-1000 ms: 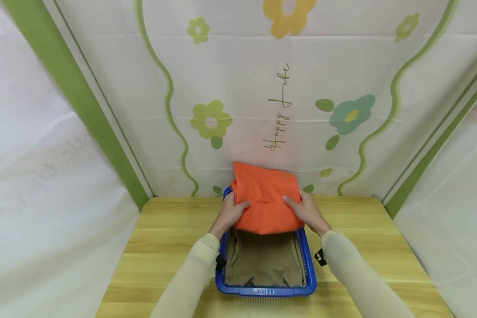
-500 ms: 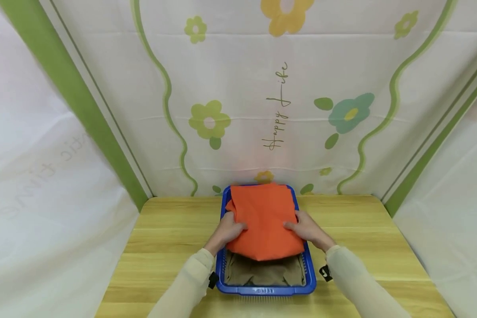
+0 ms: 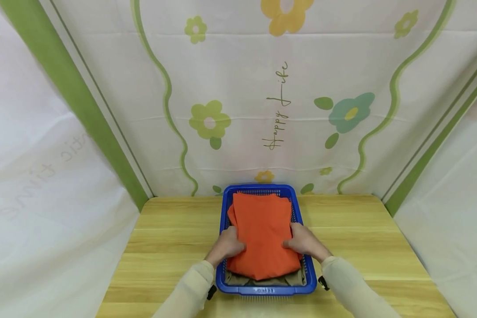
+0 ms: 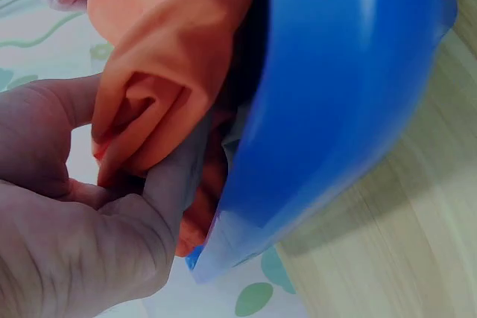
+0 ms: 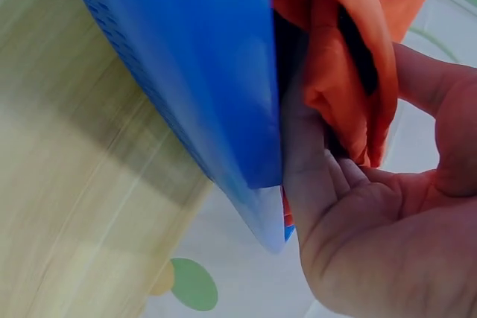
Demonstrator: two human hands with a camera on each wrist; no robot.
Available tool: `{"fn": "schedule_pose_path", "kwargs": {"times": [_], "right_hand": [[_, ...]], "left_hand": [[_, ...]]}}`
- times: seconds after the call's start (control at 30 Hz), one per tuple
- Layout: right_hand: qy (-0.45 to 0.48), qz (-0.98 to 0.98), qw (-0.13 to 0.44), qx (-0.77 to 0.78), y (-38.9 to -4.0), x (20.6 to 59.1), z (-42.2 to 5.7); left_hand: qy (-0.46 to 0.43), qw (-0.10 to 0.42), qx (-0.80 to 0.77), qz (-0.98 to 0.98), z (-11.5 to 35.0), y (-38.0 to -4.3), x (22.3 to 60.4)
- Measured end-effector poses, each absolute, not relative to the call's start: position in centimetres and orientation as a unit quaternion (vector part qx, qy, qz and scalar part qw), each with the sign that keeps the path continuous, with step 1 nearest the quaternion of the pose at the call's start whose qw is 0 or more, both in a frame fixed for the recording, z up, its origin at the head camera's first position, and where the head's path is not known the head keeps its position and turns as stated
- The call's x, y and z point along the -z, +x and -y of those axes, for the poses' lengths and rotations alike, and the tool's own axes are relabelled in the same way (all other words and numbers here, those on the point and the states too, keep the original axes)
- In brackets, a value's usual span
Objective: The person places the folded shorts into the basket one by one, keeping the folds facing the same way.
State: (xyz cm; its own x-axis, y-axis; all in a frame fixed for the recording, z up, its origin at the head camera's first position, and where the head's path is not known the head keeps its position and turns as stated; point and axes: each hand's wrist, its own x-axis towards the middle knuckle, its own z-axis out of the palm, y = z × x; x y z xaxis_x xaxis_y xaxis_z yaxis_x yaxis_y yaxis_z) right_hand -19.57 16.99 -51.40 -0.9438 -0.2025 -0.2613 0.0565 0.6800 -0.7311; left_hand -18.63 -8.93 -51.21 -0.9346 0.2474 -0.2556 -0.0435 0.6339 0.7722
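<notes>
A folded orange garment (image 3: 264, 234) lies inside the blue plastic basket (image 3: 266, 290), over a folded khaki cloth (image 3: 238, 279) that shows at the near end. My left hand (image 3: 227, 243) grips the garment's left edge, thumb on top and fingers underneath. On the opposite edge my right hand (image 3: 305, 240) holds it the same way. In the left wrist view, the rolled orange layers (image 4: 160, 102) sit between thumb and fingers, beside the basket wall. The right wrist view has the fingers (image 5: 305, 161) between the orange cloth and the basket's side.
The basket stands on a wood-grain table (image 3: 175, 238), near its back edge. Behind rises a white curtain (image 3: 238, 88) printed with flowers, and more white fabric (image 3: 43, 176) hangs at both sides. Table surface extends left and right of the basket.
Both hands have brought the orange garment down and toward me into the basket. It was tilted up over the far end; now it lies flatter, covering most of the khaki cloth.
</notes>
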Motion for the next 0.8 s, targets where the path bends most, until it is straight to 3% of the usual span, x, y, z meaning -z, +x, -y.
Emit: {"fn": "schedule_pose_path", "kwargs": {"times": [0.2,0.53,0.63,0.8], "right_hand": [[-0.051,-0.924,0.144,0.351,-18.9,51.8,-16.8],[-0.069,-0.941,0.117,0.31,-17.6,51.6,-16.7],[-0.081,-0.948,0.086,0.295,-17.3,51.4,-16.9],[-0.128,-0.961,0.011,0.245,-16.8,51.5,-17.0]], "left_hand": [[0.059,0.184,-0.379,-0.905,8.6,-17.7,51.3],[0.064,0.154,-0.299,-0.939,8.3,-17.0,51.3],[0.065,0.088,-0.265,-0.958,8.0,-16.8,51.1],[0.141,-0.113,-0.137,-0.974,8.1,-17.0,51.5]]}}
